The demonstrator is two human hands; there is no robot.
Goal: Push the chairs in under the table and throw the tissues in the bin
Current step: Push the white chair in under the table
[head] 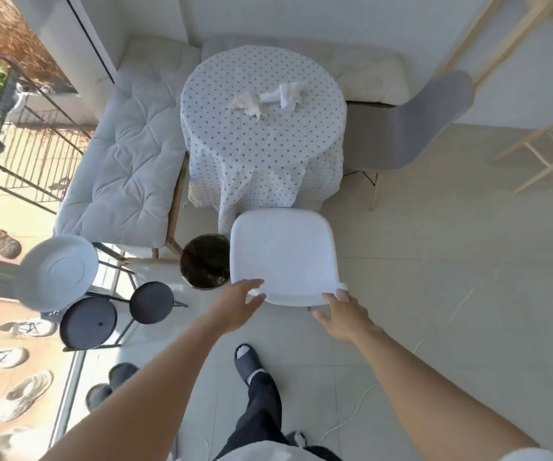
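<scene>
A white chair [283, 251] stands in front of me, its seat just short of the round table [262, 141] with a dotted cloth. My left hand [240, 306] touches the near left edge of the chair back, fingers spread. My right hand [343, 314] rests at the near right edge, fingers apart. A grey chair [418, 128] stands at the table's right side, pulled out. Two crumpled white tissues [247, 103] [285, 94] lie on the tabletop. A dark round bin [206, 261] stands on the floor left of the white chair.
A cushioned bench [125, 161] runs along the left and behind the table. A small stand with round trays [88, 322] and a white bowl [56, 271] sits at the left by the glass door. Light wooden frames [541, 151] stand at the right. A thin cord [351, 417] lies on the tiled floor.
</scene>
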